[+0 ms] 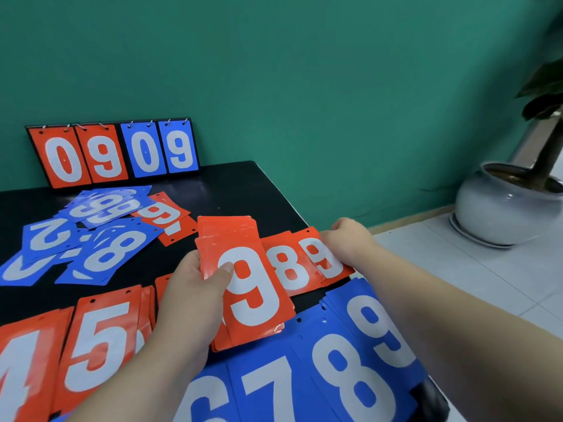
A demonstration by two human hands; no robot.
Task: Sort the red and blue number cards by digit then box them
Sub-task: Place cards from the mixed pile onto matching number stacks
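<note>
Red cards with the digit 9 are the matter of this moment. The left hand holds a stack of red cards above the black table, a little below the middle of the view; its thumb presses on the top card, which shows a 9, and the other fingers are hidden under the stack, so it is clamped on the stack. The long axis of this stack runs from about 11 o'clock to 5 o'clock.

From the stack, toward 2 o'clock and just beside it, lie a red 8 pile and a red 9 pile on the table, side by side. The right hand rests on the far right corner of the red 9 pile; its fingers are bent down on the card, but one cannot tell if they pinch it or only touch it.

The judgement: the top 9 belongs on the red 9 pile, which lies nearer to the right hand, so the card would have to travel to 2 o'clock over the red 8 pile. The risk is that the card lands on the 8.
</note>
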